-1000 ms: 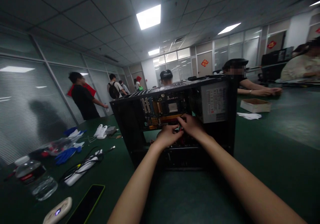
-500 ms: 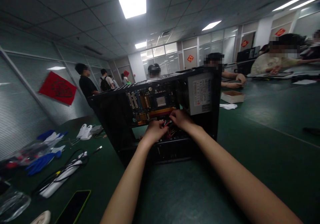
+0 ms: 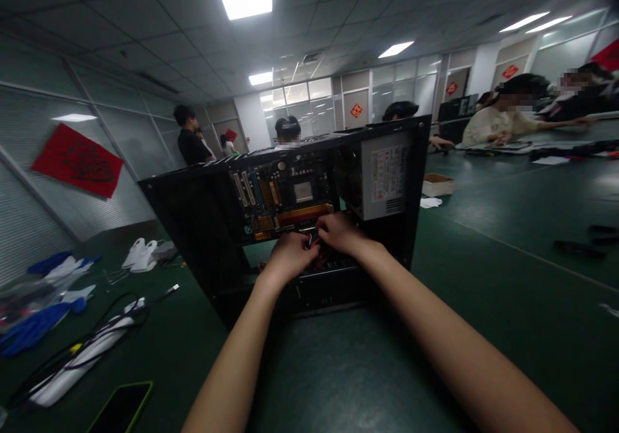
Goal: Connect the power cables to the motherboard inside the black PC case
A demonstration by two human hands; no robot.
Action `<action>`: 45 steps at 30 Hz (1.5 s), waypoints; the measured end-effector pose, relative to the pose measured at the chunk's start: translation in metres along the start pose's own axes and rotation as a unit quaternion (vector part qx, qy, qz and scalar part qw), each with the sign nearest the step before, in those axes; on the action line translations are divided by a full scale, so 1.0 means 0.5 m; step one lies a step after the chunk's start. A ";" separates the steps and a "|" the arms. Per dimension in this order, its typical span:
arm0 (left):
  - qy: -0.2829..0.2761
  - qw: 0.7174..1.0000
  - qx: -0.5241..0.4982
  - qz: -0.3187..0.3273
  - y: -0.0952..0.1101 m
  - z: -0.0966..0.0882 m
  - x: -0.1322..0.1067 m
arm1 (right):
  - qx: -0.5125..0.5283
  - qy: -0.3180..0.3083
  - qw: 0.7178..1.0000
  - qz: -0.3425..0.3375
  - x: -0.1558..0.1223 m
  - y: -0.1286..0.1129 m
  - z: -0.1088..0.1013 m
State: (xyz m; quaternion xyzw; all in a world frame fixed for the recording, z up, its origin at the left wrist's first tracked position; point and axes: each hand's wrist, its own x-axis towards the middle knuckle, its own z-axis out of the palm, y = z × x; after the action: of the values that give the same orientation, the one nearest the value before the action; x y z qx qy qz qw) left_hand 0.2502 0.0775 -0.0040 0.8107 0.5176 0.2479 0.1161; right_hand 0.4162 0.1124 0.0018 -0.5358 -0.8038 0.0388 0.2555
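Observation:
An open black computer case [image 3: 186, 227] stands upright on the green table. Inside it are a motherboard [image 3: 290, 191] and, at the upper right, a silver power supply [image 3: 384, 178]. My left hand [image 3: 289, 256] reaches into the lower part of the case, fingers closed on a bundle of coloured cables [image 3: 316, 242]. Close beside it, my right hand [image 3: 340, 232] has its fingers pinched on the same cables. The fingertips and cable ends are partly hidden and dark.
Left on the table [image 3: 309, 368] lie a power strip [image 3: 82, 362] with a black cord, a phone [image 3: 120, 407], blue gloves [image 3: 41, 327] and white gloves [image 3: 142, 254]. An open box [image 3: 438, 185] sits right of the case. People [image 3: 503, 120] sit across the table.
The view has shifted, so the table items and wall sign appear further left. Both hands stay on the cables in the case, with only slight finger movement.

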 end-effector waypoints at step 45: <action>0.030 0.963 0.266 -0.026 0.047 -0.025 -0.010 | -0.037 -0.042 0.997 0.060 -0.013 -0.029 -0.022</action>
State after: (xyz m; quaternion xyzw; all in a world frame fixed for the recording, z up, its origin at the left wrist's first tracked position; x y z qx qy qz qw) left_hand 0.2606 0.0620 0.0158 0.7904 0.5894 0.1229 -0.1127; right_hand 0.4109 0.0984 0.0137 -0.5898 -0.7814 0.0469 0.1985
